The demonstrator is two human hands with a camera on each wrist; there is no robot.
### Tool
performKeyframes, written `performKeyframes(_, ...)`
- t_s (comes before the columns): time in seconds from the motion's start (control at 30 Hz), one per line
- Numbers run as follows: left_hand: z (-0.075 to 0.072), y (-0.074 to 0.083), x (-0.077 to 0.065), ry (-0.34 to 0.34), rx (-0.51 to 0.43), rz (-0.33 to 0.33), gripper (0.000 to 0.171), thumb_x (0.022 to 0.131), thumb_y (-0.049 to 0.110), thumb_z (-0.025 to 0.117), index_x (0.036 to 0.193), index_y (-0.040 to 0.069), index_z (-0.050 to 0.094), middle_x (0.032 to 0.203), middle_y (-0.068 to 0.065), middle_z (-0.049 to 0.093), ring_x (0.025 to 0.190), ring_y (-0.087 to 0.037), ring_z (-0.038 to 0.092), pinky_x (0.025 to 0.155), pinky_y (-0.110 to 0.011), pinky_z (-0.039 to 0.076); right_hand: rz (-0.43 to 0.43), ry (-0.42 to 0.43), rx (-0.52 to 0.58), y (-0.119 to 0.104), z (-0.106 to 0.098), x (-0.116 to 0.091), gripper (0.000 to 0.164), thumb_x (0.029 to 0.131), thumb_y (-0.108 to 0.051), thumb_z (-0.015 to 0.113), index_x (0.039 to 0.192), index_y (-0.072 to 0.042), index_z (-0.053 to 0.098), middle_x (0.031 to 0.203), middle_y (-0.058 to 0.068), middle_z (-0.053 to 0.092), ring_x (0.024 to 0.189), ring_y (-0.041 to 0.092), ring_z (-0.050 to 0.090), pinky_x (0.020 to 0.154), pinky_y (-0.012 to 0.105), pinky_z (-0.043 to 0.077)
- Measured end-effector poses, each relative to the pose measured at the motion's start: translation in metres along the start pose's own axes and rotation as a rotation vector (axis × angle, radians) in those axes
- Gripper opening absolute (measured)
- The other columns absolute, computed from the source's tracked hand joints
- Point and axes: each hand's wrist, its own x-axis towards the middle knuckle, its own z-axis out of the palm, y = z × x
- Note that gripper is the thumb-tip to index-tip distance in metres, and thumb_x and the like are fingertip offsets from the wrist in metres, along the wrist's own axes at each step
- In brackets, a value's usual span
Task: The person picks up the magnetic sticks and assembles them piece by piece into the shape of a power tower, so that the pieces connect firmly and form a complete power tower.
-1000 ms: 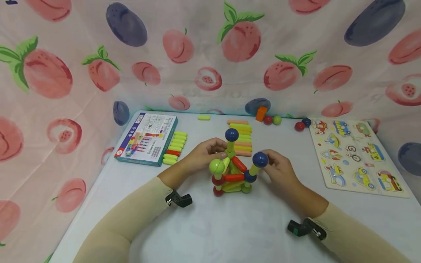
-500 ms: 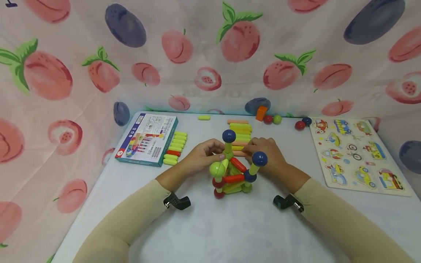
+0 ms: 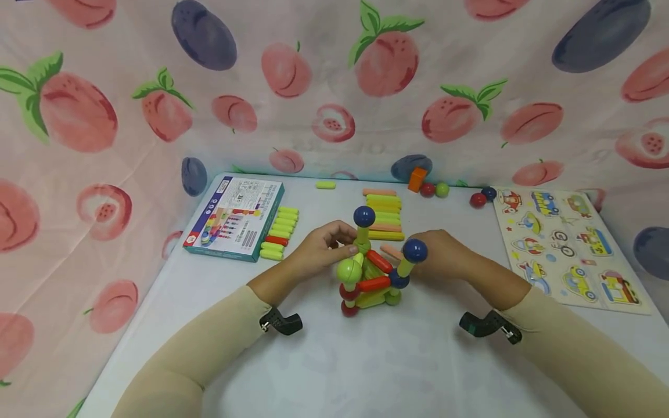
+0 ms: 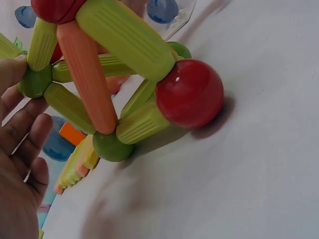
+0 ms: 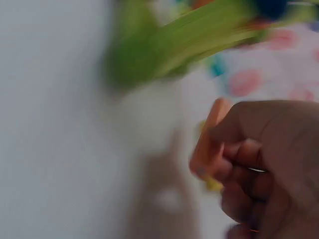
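Note:
A toy frame of coloured rods and balls (image 3: 374,284) stands on the table in the head view, with blue balls topping two uprights and a lime ball on a third. My left hand (image 3: 323,248) pinches it at a green ball (image 4: 38,82) on its far left corner, between thumb and fingers. Just right of the frame, my right hand (image 3: 443,253) pinches an orange rod (image 5: 209,134) between thumb and fingers. That rod's tip points toward the frame and stays apart from it. Blur softens the right wrist view.
Behind the frame lies a row of yellow, lime and orange rods (image 3: 385,213). At the left is a flat toy box (image 3: 237,217) with more rods (image 3: 282,226) beside it. Loose balls (image 3: 427,190) and an orange block (image 3: 416,179) sit at the back. A picture puzzle board (image 3: 569,249) lies right.
My right hand went from beside the frame to the rod row, picked up the nearest orange rod and drew it back to the right. My left hand stayed on the frame.

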Motion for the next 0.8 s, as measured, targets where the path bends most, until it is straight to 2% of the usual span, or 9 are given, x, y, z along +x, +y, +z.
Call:
performKeyframes(0.07, 0.0, -0.001, 0.0, 0.007, -0.002, 0.001, 0.03, 0.104, 0.024, 0.071, 0.131, 0.011, 0.066, 0.121, -0.001, 0.072, 0.115, -0.021, 0.064, 0.095, -0.038, 0.05, -0.051, -0.008, 0.309, 0.0, -0.009, -0.005, 0.033, 0.099, -0.028, 0.076, 0.121, -0.005, 0.073, 0.108, 0.009, 0.072, 0.105, 0.03, 0.059, 0.09, 0.044, 0.053)
performKeyframes(0.13, 0.001, -0.002, -0.001, 0.013, -0.008, 0.0, 0.031, 0.104, 0.024, 0.071, 0.131, 0.011, 0.066, 0.122, -0.001, 0.071, 0.116, -0.021, 0.064, 0.096, -0.038, 0.05, -0.132, -0.026, 0.571, 0.0, -0.015, -0.008, 0.035, 0.099, -0.022, 0.074, 0.126, 0.0, 0.069, 0.112, 0.012, 0.07, 0.109, 0.032, 0.057, 0.093, 0.043, 0.052)
performKeyframes(0.2, 0.001, -0.003, -0.001, 0.017, -0.019, 0.0, 0.03, 0.104, 0.024, 0.071, 0.131, 0.01, 0.066, 0.123, -0.002, 0.071, 0.117, -0.021, 0.063, 0.098, -0.038, 0.05, -0.228, -0.088, 0.737, -0.002, -0.017, -0.009, 0.033, 0.101, -0.019, 0.072, 0.127, 0.001, 0.068, 0.11, 0.014, 0.071, 0.111, 0.035, 0.058, 0.098, 0.046, 0.05)
performKeyframes(0.23, 0.001, -0.003, -0.001, 0.018, -0.022, 0.0, 0.03, 0.104, 0.023, 0.07, 0.131, 0.01, 0.065, 0.123, -0.002, 0.071, 0.117, -0.021, 0.064, 0.098, -0.038, 0.05, -0.27, -0.122, 0.776, -0.003, -0.017, -0.009, 0.029, 0.102, -0.018, 0.071, 0.125, 0.0, 0.069, 0.109, 0.014, 0.071, 0.114, 0.035, 0.058, 0.101, 0.048, 0.049)
performKeyframes(0.3, 0.002, -0.004, -0.001, 0.017, -0.029, 0.001, 0.031, 0.104, 0.022, 0.07, 0.131, 0.009, 0.065, 0.123, -0.003, 0.071, 0.117, -0.021, 0.063, 0.098, -0.038, 0.05, -0.323, -0.193, 0.807, -0.005, -0.014, -0.008, 0.022, 0.103, -0.018, 0.069, 0.121, -0.005, 0.074, 0.111, 0.012, 0.071, 0.121, 0.036, 0.055, 0.105, 0.053, 0.044)
performKeyframes(0.4, 0.003, -0.003, -0.001, 0.011, -0.032, 0.003, 0.031, 0.104, 0.023, 0.07, 0.132, 0.009, 0.065, 0.124, -0.003, 0.071, 0.117, -0.021, 0.063, 0.099, -0.038, 0.05, -0.349, -0.261, 0.812, -0.007, -0.009, -0.006, 0.02, 0.104, -0.015, 0.065, 0.118, -0.011, 0.079, 0.123, 0.012, 0.067, 0.133, 0.036, 0.045, 0.11, 0.06, 0.036)
performKeyframes(0.53, 0.003, -0.003, -0.001, 0.008, -0.031, 0.009, 0.03, 0.105, 0.023, 0.07, 0.131, 0.01, 0.065, 0.123, -0.002, 0.071, 0.117, -0.021, 0.063, 0.099, -0.039, 0.05, -0.34, -0.261, 0.814, -0.005, -0.004, -0.004, 0.025, 0.102, -0.011, 0.062, 0.121, -0.006, 0.078, 0.135, 0.017, 0.063, 0.141, 0.038, 0.038, 0.114, 0.064, 0.032)
performKeyframes(0.7, 0.003, -0.005, -0.001, 0.005, -0.03, 0.019, 0.03, 0.104, 0.022, 0.07, 0.131, 0.01, 0.066, 0.121, -0.002, 0.071, 0.115, -0.021, 0.064, 0.097, -0.04, 0.05, -0.365, -0.272, 0.816, -0.006, -0.002, -0.003, 0.026, 0.102, -0.008, 0.062, 0.122, 0.002, 0.074, 0.137, 0.021, 0.062, 0.142, 0.039, 0.038, 0.115, 0.066, 0.031)
performKeyframes(0.8, 0.003, -0.005, -0.002, -0.005, -0.028, 0.024, 0.03, 0.104, 0.022, 0.07, 0.131, 0.01, 0.065, 0.122, -0.002, 0.071, 0.115, -0.021, 0.063, 0.098, -0.042, 0.05, -0.362, -0.281, 0.82, -0.009, 0.0, -0.004, 0.023, 0.102, -0.006, 0.062, 0.119, 0.0, 0.075, 0.138, 0.019, 0.062, 0.143, 0.039, 0.037, 0.115, 0.067, 0.033)
